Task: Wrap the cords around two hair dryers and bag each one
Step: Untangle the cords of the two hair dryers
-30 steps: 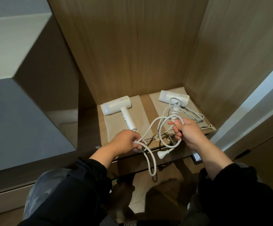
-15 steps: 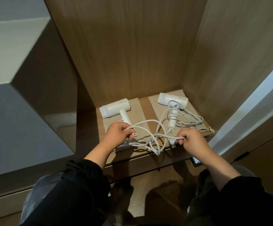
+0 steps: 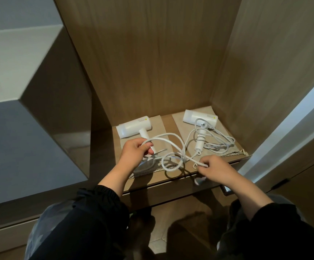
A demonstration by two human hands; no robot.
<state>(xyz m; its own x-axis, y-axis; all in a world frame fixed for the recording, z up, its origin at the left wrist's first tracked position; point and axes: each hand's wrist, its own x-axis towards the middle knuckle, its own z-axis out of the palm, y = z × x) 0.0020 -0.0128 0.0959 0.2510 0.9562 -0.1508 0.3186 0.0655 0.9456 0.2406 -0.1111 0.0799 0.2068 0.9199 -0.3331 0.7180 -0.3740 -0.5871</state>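
Observation:
Two white hair dryers lie on a wooden shelf, each on a beige cloth bag. The left dryer (image 3: 133,126) rests on the left bag (image 3: 158,124). My left hand (image 3: 135,151) grips its handle's lower end together with a loop of its white cord (image 3: 169,141). That cord arcs to the right and loops near the shelf's front edge. My right hand (image 3: 216,169) pinches the cord's far end there. The right dryer (image 3: 199,118) lies on the right bag (image 3: 178,119) with its own cord (image 3: 218,141) loose beside it.
The shelf (image 3: 171,179) sits in a wooden alcove with panels behind and to the right (image 3: 265,72). A grey cabinet (image 3: 30,128) stands at the left. Tiled floor (image 3: 158,244) shows below between my knees.
My right hand has moved down from the raised cord loops to the shelf's front edge, drawing the cord out flat. My left hand shifted up along the left dryer's handle.

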